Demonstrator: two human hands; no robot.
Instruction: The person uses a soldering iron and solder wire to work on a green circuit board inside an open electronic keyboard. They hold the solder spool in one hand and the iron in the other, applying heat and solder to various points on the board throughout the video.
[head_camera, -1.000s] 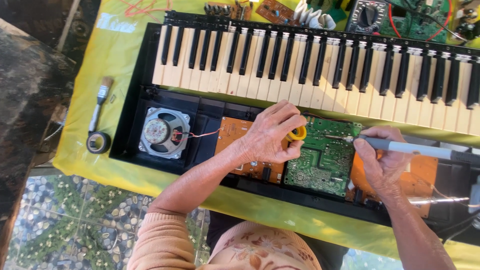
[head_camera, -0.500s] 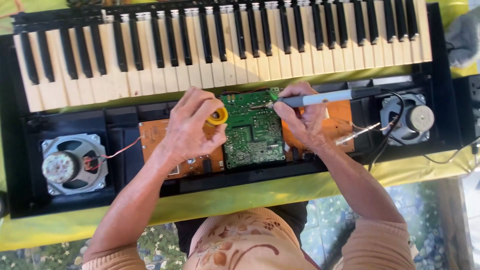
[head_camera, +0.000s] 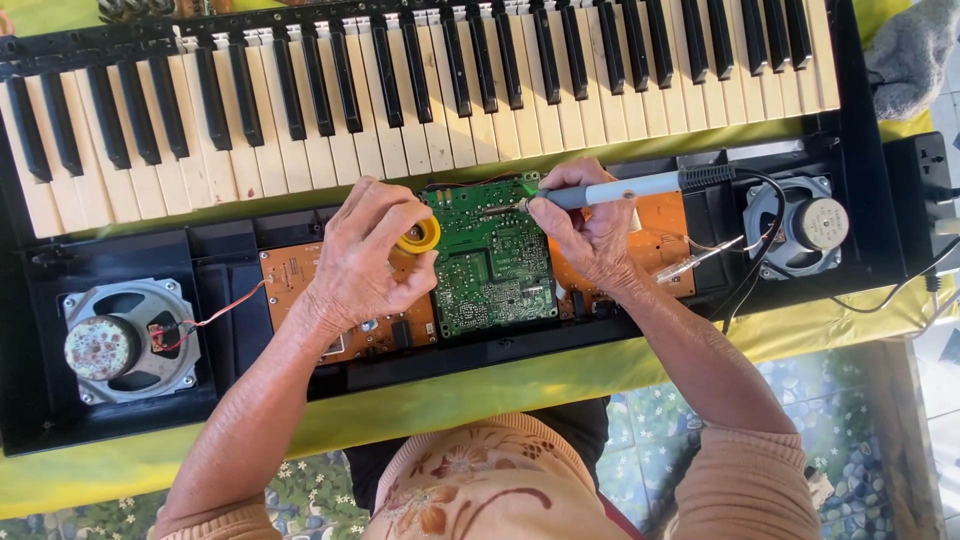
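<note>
An opened electronic keyboard (head_camera: 430, 90) lies in front of me with its innards exposed. A green circuit board (head_camera: 492, 270) sits in the middle, over orange boards (head_camera: 300, 275). My left hand (head_camera: 365, 260) holds a small yellow spool (head_camera: 418, 236) at the green board's left edge. My right hand (head_camera: 590, 235) grips a grey soldering iron (head_camera: 625, 187), its tip touching the top of the green board. The iron's black cord runs off to the right.
Round speakers sit at the left (head_camera: 120, 340) and right (head_camera: 800, 225) ends of the black case. A yellow cloth (head_camera: 500, 385) covers the table. A black power socket (head_camera: 925, 180) and a grey cloth (head_camera: 915, 50) lie at the right. Patterned floor shows below.
The view has swung left to right, centring the green board. Both hands stay on the board, the iron's tip now at its top edge.
</note>
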